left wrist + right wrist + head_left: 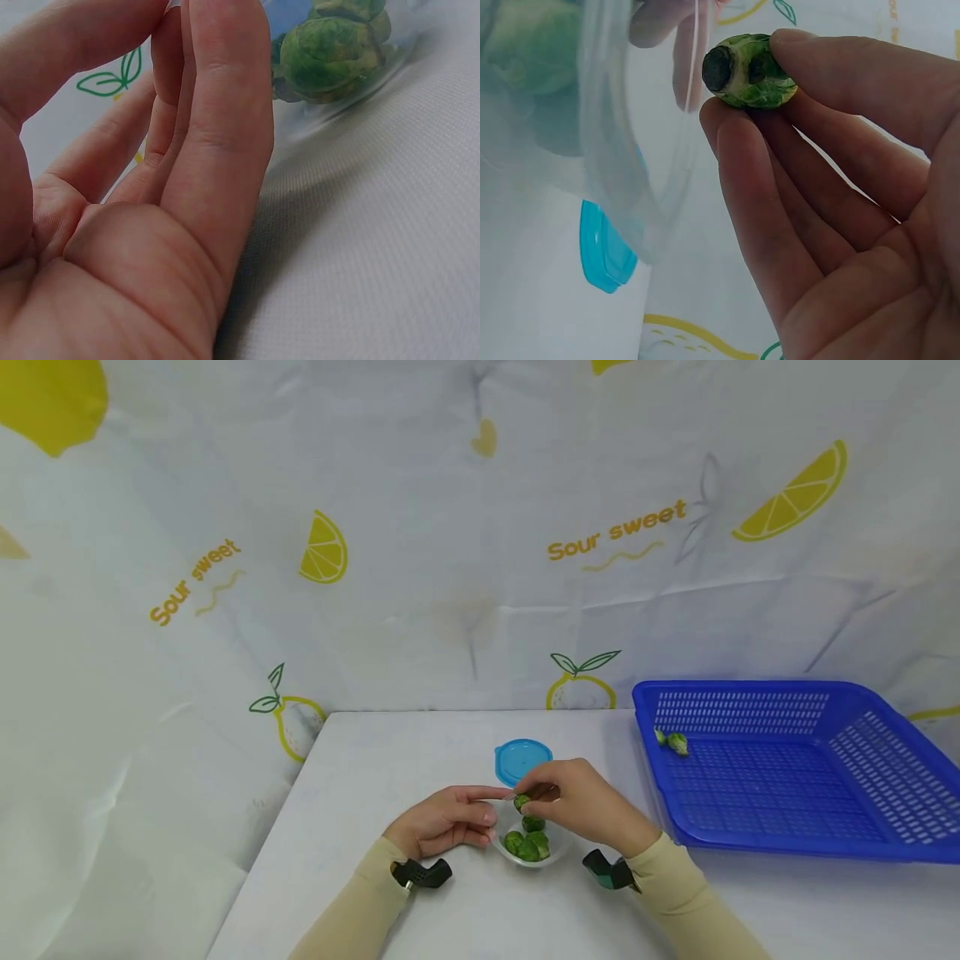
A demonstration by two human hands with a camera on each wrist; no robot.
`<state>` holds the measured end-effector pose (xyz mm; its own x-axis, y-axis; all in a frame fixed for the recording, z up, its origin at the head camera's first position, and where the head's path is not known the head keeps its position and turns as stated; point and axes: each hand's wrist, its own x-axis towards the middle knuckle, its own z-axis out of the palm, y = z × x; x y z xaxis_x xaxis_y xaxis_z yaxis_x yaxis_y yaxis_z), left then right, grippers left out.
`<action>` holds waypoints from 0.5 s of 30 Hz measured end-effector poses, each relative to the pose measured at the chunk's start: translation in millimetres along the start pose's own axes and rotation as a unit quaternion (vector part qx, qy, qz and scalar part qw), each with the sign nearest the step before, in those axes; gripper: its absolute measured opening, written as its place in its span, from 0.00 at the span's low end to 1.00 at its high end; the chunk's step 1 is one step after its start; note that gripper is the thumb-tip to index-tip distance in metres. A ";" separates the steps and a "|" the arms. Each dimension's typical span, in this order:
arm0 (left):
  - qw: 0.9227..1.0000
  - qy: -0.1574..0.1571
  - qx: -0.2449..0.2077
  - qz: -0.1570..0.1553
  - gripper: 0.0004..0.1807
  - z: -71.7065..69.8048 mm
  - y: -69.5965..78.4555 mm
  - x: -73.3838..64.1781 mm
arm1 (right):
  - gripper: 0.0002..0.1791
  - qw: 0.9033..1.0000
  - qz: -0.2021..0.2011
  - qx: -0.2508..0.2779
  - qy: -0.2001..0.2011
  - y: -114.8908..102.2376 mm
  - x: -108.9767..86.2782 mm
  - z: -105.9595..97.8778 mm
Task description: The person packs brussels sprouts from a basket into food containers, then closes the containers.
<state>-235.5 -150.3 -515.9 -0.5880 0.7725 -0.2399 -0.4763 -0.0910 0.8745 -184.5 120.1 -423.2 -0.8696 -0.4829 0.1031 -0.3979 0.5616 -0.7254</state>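
Observation:
My right hand (588, 802) pinches a small green Brussels sprout (750, 71) between thumb and fingertips, over the back of a clear plastic bowl (531, 864). The dark cut stem of that sprout faces the bowl in the right wrist view. At the bowl's left side, my left hand (448, 820) holds the rim, thumb toward the front and index finger stretched along the back. Several Brussels sprouts (330, 60) lie inside the bowl. Behind it on the table is a round blue lid (522, 762), partly covered by the right hand.
A large blue plastic basket (780, 846) stands at the right of the white table (375, 752). Near its left end lie a Brussels sprout (677, 743) and a smaller green piece (660, 736). A lemon-printed white sheet (420, 610) hangs behind the table.

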 end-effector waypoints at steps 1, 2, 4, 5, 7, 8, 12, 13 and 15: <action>1.000 0.001 0.001 0.000 0.33 0.3 0.1 0.1 | 0.12 1.000 0.000 0.000 -0.002 0.0 0.0 1.2; 1.000 0.003 -0.001 -0.002 0.33 0.3 0.2 0.1 | 0.12 1.000 0.003 0.001 -0.004 -0.4 -0.2 2.7; 1.000 0.007 -0.001 -0.005 0.33 0.3 0.4 -0.2 | 0.12 1.000 0.009 0.002 -0.008 -1.1 0.0 5.1; 1.000 0.009 -0.002 -0.008 0.32 0.3 0.5 -0.5 | 0.12 1.000 0.011 0.004 -0.010 -1.4 0.2 6.3; 1.000 0.011 -0.002 -0.011 0.32 0.5 0.5 -1.5 | 0.12 1.000 0.014 0.004 -0.013 -1.2 0.4 8.9; 1.000 0.012 -0.003 -0.012 0.32 0.7 0.5 -1.8 | 0.12 1.000 0.013 0.004 -0.014 -0.8 0.6 10.3; 1.000 0.007 -0.002 -0.009 0.31 1.6 0.3 -2.3 | 0.12 1.000 0.010 -0.006 -0.014 2.6 2.1 14.9; 1.000 0.006 -0.003 -0.008 0.31 1.8 0.3 -2.2 | 0.12 1.000 0.010 -0.009 -0.014 3.0 2.3 15.6; 1.000 0.004 -0.005 -0.008 0.31 2.1 0.5 -2.0 | 0.11 1.000 0.013 -0.014 -0.016 3.5 2.8 16.6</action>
<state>-233.2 -150.6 -514.2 -0.5858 0.7687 -0.2569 -0.4917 -0.0850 0.8666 -183.5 109.6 -436.7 -0.8697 -0.4895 0.0630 -0.3846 0.5923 -0.7080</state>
